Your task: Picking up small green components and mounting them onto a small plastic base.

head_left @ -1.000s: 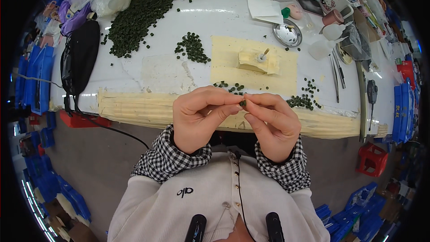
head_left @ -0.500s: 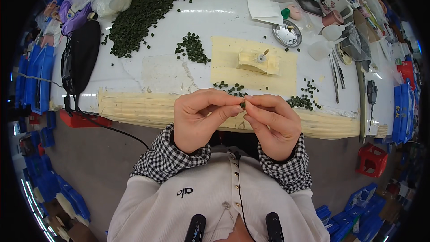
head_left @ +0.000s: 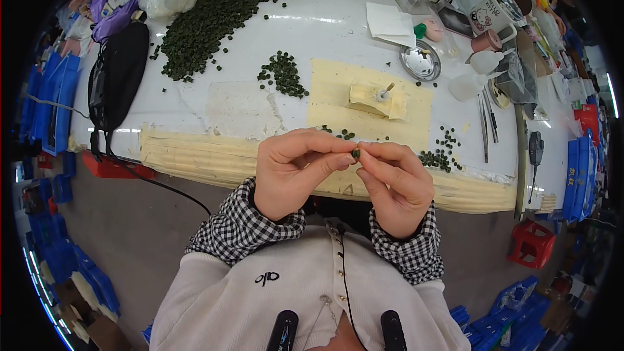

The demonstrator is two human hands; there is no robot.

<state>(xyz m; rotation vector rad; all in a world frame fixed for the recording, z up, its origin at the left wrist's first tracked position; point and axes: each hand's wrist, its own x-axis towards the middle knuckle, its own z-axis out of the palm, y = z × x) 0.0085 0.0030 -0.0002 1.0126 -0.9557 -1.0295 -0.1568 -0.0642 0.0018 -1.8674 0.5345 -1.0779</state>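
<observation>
A small dark green piece [head_left: 355,154] is pinched between the fingertips of my left hand [head_left: 296,168] and my right hand [head_left: 394,182], over the front edge of the table. Both hands are closed on it, and the fingertips hide most of its shape. Just behind my left fingers lie a few similar pieces [head_left: 345,134], partly hidden by the hand. To the right of my right hand is a loose group of small green pieces [head_left: 440,159]. Beyond the hands, a tape-covered block [head_left: 372,99] with a short upright stick stands on a yellow sheet [head_left: 325,84].
A large heap of dark green pieces [head_left: 208,26] lies at the back left, with a smaller pile [head_left: 284,75] nearer. At right are a round metal dish [head_left: 420,60], tweezers [head_left: 484,129], white squeeze bottles [head_left: 465,84] and a mug [head_left: 489,15]. A black bag [head_left: 123,78] lies at left.
My hands stay together on the small green piece, which is turned slightly between the fingertips. The whole view has shifted and tilted a little.
</observation>
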